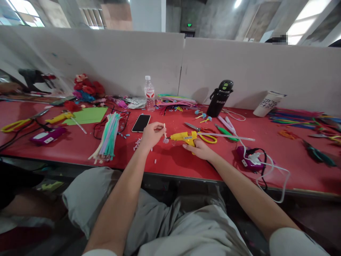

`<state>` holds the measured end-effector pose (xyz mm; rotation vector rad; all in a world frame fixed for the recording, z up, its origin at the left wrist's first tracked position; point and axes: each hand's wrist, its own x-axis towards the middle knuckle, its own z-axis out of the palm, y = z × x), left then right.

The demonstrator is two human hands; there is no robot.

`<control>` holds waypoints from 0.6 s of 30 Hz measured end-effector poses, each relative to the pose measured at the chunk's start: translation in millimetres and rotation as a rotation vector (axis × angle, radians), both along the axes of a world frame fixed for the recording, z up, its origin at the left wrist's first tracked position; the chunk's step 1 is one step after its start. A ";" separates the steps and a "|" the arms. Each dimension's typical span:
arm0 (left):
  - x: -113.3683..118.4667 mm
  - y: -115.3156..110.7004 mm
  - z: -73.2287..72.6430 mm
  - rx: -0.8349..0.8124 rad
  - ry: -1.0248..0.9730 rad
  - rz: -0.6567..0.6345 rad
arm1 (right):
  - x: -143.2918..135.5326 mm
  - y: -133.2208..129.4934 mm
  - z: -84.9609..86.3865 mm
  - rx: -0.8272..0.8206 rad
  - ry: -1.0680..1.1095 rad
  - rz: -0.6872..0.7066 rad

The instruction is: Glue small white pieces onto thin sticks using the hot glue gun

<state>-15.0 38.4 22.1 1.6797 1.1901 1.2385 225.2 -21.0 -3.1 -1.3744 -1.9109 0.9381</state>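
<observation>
My right hand [200,148] is wrapped round the handle of a yellow hot glue gun [183,137], with a long clear glue stick [226,135] sticking out of its back end. The gun's nozzle points left. Between the fingertips of my left hand [153,134] is a short, pale pipe cleaner piece [164,130], held upright. At its lower end sits a small pale lilac tuft [166,140], close to the nozzle; whether they touch I cannot tell. Small white-lilac bits [137,143] lie beside my left wrist.
A black phone [141,123] lies behind my left hand. Pastel pipe cleaners [109,137] are bundled at left. Yellow-handled scissors [207,138] and green-handled pliers [226,132] lie beyond my right hand. A water bottle [149,94], black flask [220,99] and purple power box [249,160] stand around.
</observation>
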 end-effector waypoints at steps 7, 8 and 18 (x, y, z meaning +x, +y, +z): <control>-0.5 0.0 -0.5 0.026 0.021 0.000 | 1.5 1.7 -2.6 0.016 -0.001 -0.009; -0.7 0.0 -0.8 0.035 0.026 0.000 | 1.6 1.9 -2.8 0.013 -0.007 -0.014; -0.6 -0.5 -0.3 0.007 -0.004 -0.002 | 2.7 2.7 -5.1 0.058 -0.067 -0.018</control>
